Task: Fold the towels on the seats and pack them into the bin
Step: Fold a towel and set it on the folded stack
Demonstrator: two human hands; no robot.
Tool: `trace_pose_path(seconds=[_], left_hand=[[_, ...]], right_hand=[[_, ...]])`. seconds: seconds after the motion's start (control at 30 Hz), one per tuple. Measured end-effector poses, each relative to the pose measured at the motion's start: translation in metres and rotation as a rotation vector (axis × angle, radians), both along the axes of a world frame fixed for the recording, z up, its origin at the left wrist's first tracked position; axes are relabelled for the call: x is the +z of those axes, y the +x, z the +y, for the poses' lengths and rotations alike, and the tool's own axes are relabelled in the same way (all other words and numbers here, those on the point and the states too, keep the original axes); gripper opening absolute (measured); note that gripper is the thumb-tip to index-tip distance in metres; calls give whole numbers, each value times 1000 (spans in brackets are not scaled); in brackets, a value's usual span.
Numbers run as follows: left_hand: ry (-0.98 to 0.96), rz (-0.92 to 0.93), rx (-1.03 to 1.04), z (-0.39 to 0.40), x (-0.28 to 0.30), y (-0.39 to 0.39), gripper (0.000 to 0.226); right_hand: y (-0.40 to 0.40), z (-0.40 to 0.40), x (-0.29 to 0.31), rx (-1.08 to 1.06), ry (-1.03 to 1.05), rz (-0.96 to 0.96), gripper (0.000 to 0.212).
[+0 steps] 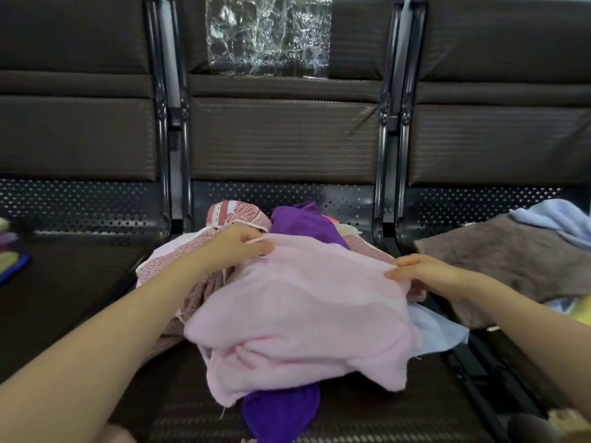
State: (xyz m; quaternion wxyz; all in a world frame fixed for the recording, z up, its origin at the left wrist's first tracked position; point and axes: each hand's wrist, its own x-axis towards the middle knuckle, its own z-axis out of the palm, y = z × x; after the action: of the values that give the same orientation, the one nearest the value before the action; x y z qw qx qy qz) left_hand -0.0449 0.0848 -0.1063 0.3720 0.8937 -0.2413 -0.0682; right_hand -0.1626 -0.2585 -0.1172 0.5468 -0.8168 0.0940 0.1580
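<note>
A pink towel (300, 311) lies atop a heap of towels on the middle seat (179, 407). The left hand (238, 246) and right hand (422, 271) each pinch its far edge with curled fingers. A purple towel (281, 414) pokes out beneath, and a brown towel (505, 263) lies on the right seat.

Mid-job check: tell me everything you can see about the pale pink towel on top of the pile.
The pale pink towel is soft, terry-like cloth with faint lighter bands across it. It lies crumpled and unfolded on top of the pile on the middle seat, over a purple towel and a red-patterned cloth. The left hand pinches its far left edge and the right hand grips its far right edge, pulling that edge fairly taut.
</note>
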Motion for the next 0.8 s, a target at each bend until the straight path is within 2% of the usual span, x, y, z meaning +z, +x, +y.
trace_pose_path(seconds=[0.13,0.2,0.27,0.37,0.47,0.53,0.67,0.73,0.8], left_hand=[[163,99,-28,11,-2,-10,52],[137,108,13,19,-3,-14,55],[75,86,66,27,0,-19,54],[28,-27,92,37,9,-28,52],[-49,-85,148,35,24,-42,32],[-126,-102,182,31,39,-52,21],[-299,-117,223,32,77,-68,22],[-371,-142,253,35,99,-73,22],[-382,-201,266,41,134,-80,13]], right_hand=[[-3,10,6,-27,179,118,30],[-6,14,14,-11,250,102,35],[-8,16,16,-38,275,34,41],[-9,15,13,-153,142,-86,38],[-12,14,16,-238,97,-190,23],[-12,15,25,-304,154,-266,19],[-13,26,67,-474,433,-468,3],[-13,33,93,-512,493,-572,11],[-15,44,129,-503,545,-690,14]])
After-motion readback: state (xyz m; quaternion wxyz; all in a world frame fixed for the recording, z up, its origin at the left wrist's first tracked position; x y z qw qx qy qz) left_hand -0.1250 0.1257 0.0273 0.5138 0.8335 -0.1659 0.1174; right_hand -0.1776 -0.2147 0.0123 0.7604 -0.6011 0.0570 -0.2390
